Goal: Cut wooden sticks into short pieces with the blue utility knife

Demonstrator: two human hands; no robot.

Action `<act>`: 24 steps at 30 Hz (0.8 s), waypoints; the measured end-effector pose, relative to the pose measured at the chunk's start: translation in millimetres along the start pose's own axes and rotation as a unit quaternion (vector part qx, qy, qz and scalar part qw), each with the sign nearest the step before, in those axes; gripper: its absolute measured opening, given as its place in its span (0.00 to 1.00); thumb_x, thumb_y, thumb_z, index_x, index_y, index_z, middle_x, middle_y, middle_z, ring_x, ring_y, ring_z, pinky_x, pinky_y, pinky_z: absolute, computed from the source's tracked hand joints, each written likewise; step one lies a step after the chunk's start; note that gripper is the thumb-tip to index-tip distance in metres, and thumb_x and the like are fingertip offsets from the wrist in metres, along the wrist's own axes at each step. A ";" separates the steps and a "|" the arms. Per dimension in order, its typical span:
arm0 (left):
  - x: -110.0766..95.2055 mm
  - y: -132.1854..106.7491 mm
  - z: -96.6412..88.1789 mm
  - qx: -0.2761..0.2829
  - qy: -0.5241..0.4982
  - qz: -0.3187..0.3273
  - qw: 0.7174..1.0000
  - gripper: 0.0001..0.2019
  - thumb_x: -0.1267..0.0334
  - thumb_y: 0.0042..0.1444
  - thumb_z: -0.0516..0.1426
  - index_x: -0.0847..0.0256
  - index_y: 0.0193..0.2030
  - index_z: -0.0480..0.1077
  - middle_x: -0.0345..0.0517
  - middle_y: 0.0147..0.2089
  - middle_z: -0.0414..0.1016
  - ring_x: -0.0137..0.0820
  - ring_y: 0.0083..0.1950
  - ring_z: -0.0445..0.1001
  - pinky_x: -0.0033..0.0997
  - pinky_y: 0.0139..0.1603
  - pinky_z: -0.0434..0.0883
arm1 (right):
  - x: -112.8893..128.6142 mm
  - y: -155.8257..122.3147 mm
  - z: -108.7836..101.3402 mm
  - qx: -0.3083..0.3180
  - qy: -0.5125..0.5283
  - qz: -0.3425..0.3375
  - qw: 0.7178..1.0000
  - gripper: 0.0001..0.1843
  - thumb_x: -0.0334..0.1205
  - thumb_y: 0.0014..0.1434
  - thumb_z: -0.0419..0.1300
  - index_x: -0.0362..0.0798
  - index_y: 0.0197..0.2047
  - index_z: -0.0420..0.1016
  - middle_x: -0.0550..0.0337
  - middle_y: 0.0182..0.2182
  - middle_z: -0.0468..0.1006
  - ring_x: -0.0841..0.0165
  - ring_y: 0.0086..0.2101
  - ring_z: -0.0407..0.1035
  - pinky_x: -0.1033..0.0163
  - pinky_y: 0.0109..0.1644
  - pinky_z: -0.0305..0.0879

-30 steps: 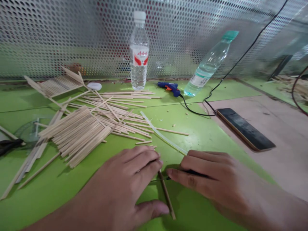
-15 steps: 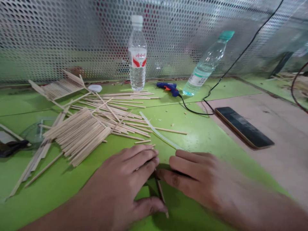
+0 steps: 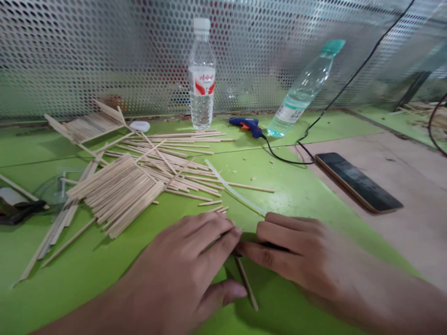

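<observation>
My left hand lies low over the green table, its fingers bent together and pressing a thin wooden stick at the fingertips. The stick's near end sticks out beside my left thumb, which stands apart from the fingers. My right hand is closed around a dark, narrow object, mostly hidden by the fingers. Its front part meets the stick right by my left fingertips. Just beyond my left hand lie short cut pieces of stick. A translucent glue stick runs toward my right knuckles.
Loose sticks and a slatted stick panel lie at left, with a slatted stick frame behind. Farther back are a blue glue gun with its cord, an upright bottle and a tilted bottle. A phone lies right.
Both hands have shifted slightly right in view. The stick's near end has swung right, away from my left thumb. The whole view has moved a little.
</observation>
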State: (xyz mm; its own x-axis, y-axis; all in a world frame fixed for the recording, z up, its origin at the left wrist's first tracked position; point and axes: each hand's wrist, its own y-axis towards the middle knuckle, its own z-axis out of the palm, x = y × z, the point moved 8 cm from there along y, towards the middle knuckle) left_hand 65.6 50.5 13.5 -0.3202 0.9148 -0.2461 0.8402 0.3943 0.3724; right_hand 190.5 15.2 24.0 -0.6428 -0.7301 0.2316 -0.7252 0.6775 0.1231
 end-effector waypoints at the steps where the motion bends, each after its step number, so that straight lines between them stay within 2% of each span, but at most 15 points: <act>1: 0.3 0.2 -0.4 -0.001 0.001 -0.004 1.000 0.28 0.44 0.63 0.58 0.63 0.62 0.68 0.49 0.61 0.76 0.43 0.62 0.73 0.48 0.60 0.75 | 0.2 0.0 -1.1 0.000 0.003 0.002 1.000 0.16 0.36 0.73 0.48 0.44 0.57 0.71 0.56 0.34 0.72 0.64 0.35 0.62 0.59 0.34 0.53; 5: -6.0 2.2 -7.9 -0.029 -0.009 0.011 0.999 0.24 0.46 0.66 0.56 0.62 0.60 0.67 0.50 0.57 0.78 0.41 0.59 0.76 0.44 0.57 0.77 | 0.5 1.0 -4.9 0.004 0.014 0.010 1.000 0.14 0.36 0.73 0.49 0.45 0.52 0.74 0.55 0.35 0.72 0.64 0.35 0.63 0.59 0.34 0.55; 8: -11.7 3.0 -12.8 -0.044 0.007 0.024 0.999 0.16 0.50 0.68 0.53 0.55 0.55 0.71 0.49 0.55 0.80 0.41 0.57 0.78 0.44 0.52 0.79 | -0.4 0.9 -6.5 -0.017 0.022 0.009 1.000 0.15 0.36 0.73 0.48 0.45 0.50 0.75 0.54 0.35 0.73 0.65 0.36 0.63 0.60 0.36 0.57; 10: -16.0 2.0 -14.5 -0.052 0.025 0.041 0.997 0.14 0.49 0.69 0.52 0.50 0.52 0.73 0.49 0.54 0.80 0.41 0.56 0.79 0.44 0.51 0.79 | -1.9 0.2 -6.1 -0.031 0.025 0.008 0.999 0.15 0.35 0.73 0.48 0.45 0.53 0.75 0.54 0.35 0.73 0.65 0.35 0.64 0.60 0.36 0.58; 14: -22.3 -4.4 -17.3 -0.085 0.048 0.081 0.992 0.14 0.51 0.69 0.51 0.49 0.49 0.77 0.52 0.54 0.81 0.40 0.57 0.79 0.44 0.55 0.78 | -2.9 -1.0 -2.5 -0.010 0.034 0.007 0.999 0.17 0.35 0.71 0.49 0.45 0.59 0.71 0.55 0.36 0.73 0.64 0.36 0.64 0.59 0.36 0.57; 19: -20.8 -10.1 -10.5 -0.066 0.073 0.085 0.991 0.11 0.58 0.68 0.55 0.52 0.51 0.77 0.50 0.57 0.79 0.37 0.59 0.78 0.37 0.59 0.77 | -3.0 0.1 -3.6 0.016 0.044 0.022 0.999 0.17 0.36 0.72 0.49 0.46 0.60 0.69 0.55 0.37 0.73 0.64 0.36 0.63 0.59 0.36 0.55; 21: -20.2 -9.8 -6.4 -0.055 0.078 0.083 0.992 0.12 0.57 0.68 0.55 0.53 0.51 0.77 0.52 0.59 0.78 0.40 0.60 0.77 0.38 0.58 0.77 | -2.7 0.8 -3.7 0.021 0.042 0.022 0.999 0.17 0.36 0.72 0.49 0.46 0.61 0.69 0.55 0.37 0.74 0.64 0.36 0.63 0.59 0.35 0.54; 24: -20.9 -8.4 -3.2 -0.057 0.069 0.085 0.992 0.15 0.49 0.66 0.55 0.53 0.48 0.78 0.56 0.60 0.77 0.45 0.63 0.74 0.45 0.59 0.76 | -3.1 0.4 -3.7 0.016 0.034 0.019 0.999 0.19 0.37 0.73 0.47 0.46 0.62 0.68 0.55 0.36 0.74 0.64 0.36 0.62 0.59 0.34 0.53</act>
State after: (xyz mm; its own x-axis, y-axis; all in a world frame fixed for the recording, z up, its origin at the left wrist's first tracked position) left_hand 63.9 28.4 18.4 -0.2417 0.9691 -0.0502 0.8343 0.2339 0.4992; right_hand 193.1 18.0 26.8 -0.6534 -0.6949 0.3005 -0.7083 0.7012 0.0815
